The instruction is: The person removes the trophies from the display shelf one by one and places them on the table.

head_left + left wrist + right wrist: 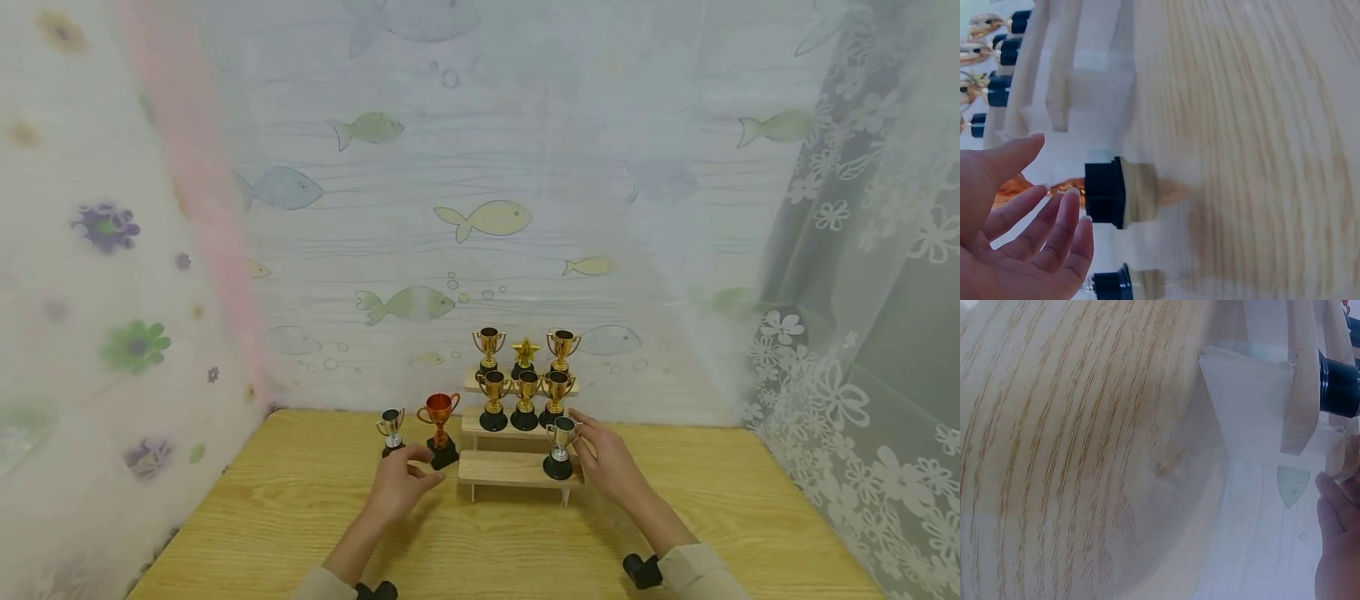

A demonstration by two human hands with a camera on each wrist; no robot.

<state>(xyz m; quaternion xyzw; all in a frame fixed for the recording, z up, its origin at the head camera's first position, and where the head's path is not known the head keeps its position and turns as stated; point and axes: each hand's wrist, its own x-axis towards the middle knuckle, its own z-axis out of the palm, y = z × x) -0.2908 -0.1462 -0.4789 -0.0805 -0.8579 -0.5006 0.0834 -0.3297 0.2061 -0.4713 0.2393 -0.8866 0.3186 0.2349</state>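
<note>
L grip [401, 485] is empty & fairly wide: thumb parted from loosely curved fingers, right by the orange trophy [440, 423], which stands on the bench [517, 546] just L of the stand; can't tell if fingertips touch it. R grip [611, 467] looks unclosed too, fingers about straight, next to the silver trophy [560, 450] at the R end of the lower shelf [498, 469]; contact w/ the cup unclear. Step in hand looks like getting hold of the orange one. To do it well: pinch thumb vs. fingers on the narrow stem, approx. just above the black base, not on the handles, b/c they stick out & could turn it; lift straight up so the base doesn't scrape. Mind the small silver cup [391, 427] just L of it, prob. easy to knock w/ the knuckles. R grip should stay light near the shelf end, since a nudge could shake the rows behind: three gold cups [527, 402] on the mid shelf, then a star trophy [526, 353] btwn two more gold cups up top. Fish-print sheet [487, 219] hangs behind.
</note>
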